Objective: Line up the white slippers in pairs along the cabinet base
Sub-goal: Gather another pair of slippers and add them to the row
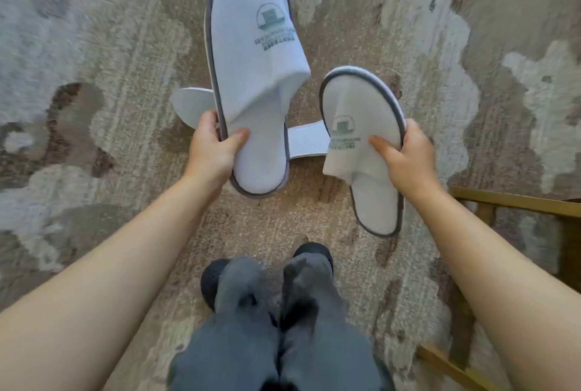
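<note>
My left hand (213, 148) grips the heel end of a white slipper (251, 54) with grey trim and a green logo, held toe-away above the carpet. My right hand (402, 161) holds a second matching white slipper (355, 107) by its right edge, thumb on the upper. Below them, two more white slippers lie on the carpet, partly hidden: one (191, 104) pokes out left of the held slipper, another (309, 140) shows between the two held ones. No cabinet base is in view.
A patterned grey-brown carpet (94, 76) covers the floor. A gold metal frame (515, 202) stands at the right edge. My legs in grey trousers (270, 327) and dark shoes are at the bottom centre.
</note>
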Demonstrator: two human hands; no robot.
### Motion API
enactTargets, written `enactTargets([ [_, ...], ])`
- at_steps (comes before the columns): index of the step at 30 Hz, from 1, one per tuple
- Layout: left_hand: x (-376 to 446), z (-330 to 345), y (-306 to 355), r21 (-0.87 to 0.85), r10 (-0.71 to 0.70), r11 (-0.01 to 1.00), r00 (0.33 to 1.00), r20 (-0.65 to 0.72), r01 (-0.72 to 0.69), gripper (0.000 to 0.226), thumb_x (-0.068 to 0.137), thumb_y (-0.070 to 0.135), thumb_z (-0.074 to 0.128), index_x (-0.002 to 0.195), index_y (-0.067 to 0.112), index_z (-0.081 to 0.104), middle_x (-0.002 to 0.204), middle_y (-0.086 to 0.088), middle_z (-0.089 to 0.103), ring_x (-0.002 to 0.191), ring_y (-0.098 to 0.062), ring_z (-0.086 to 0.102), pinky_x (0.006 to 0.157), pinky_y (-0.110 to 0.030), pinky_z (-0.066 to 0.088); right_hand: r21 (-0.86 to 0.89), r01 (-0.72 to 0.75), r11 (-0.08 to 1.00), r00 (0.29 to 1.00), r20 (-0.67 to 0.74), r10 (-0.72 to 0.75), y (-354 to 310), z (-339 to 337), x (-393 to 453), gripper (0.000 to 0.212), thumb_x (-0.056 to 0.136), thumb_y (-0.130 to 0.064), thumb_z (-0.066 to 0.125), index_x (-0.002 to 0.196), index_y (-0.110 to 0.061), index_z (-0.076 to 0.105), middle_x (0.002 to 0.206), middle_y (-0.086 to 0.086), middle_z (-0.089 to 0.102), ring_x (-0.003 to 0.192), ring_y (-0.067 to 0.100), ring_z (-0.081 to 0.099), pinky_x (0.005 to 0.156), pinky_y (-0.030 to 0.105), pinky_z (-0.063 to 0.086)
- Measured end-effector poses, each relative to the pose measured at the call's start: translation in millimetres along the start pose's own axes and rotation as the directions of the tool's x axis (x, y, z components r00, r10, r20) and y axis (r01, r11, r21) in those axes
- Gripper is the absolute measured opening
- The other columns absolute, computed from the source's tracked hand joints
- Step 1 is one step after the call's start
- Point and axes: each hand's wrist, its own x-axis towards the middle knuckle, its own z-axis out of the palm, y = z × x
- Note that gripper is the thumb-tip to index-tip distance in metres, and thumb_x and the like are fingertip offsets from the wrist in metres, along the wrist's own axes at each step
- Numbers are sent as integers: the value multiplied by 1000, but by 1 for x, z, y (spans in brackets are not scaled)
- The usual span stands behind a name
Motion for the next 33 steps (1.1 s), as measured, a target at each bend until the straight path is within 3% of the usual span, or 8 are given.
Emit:
enactTargets([
  [9,-136,-26,257,38,30,999,999,29,-31,20,85,5,53,94,20,43,93,2,55,93,-21,56,84,-40,47,271,21,962,993,-118,12,-222,-166,-87,17,82,-23,61,87,-19,45,76,-16,50,69,-2,51,53,16,41],
  [15,-192,4,351,79,104,990,986,130,-115,21,85,5,53,101,13,42,102,-7,54,95,-23,54,80,-38,46,422,-1,907,936,-318,149,-262,-263,-131,18,80,-20,63,89,-16,48,77,-13,52,70,0,52,51,14,43],
  [19,-206,30,382,105,103,985,957,272,-136,20,86,9,53,100,18,43,92,5,55,93,-21,54,81,-40,47,468,-23,883,842,-467,270,-264,-304,-156,21,78,-16,65,92,-14,49,76,-13,52,68,-2,50,46,0,39],
  [21,-209,42,394,120,91,982,927,364,-143,19,86,10,53,100,20,43,92,4,55,92,-21,55,81,-40,49,494,-47,868,776,-529,343,-265,-317,-170,24,77,-16,67,94,-15,49,78,-10,55,69,0,52,51,1,41],
  [24,-212,57,410,128,80,977,844,530,-173,17,87,11,53,96,22,44,89,6,56,84,-14,57,70,-32,50,569,-87,818,655,-586,477,-270,-326,-197,29,75,-15,68,98,-13,50,93,3,58,80,16,57,70,25,46],
  [26,-216,64,418,158,55,966,761,646,-204,16,87,13,53,92,26,46,89,7,57,82,-12,57,65,-28,48,613,-90,785,552,-625,551,-275,-326,-222,28,75,-15,68,95,-15,49,94,4,58,82,18,57,69,29,45],
  [31,-252,74,417,252,-38,888,484,874,-384,17,86,16,54,87,31,46,88,8,57,81,-13,58,67,-35,49,735,-73,675,191,-654,732,-284,-299,-323,23,75,-13,66,85,-18,47,84,-3,56,73,8,54,57,15,43],
  [33,-280,76,407,254,-84,857,365,927,-448,15,87,16,53,91,29,47,87,11,57,79,-9,57,61,-28,47,789,-50,612,27,-612,791,-288,-278,-371,20,75,-12,65,83,-16,47,85,2,57,73,15,55,63,22,47],
])
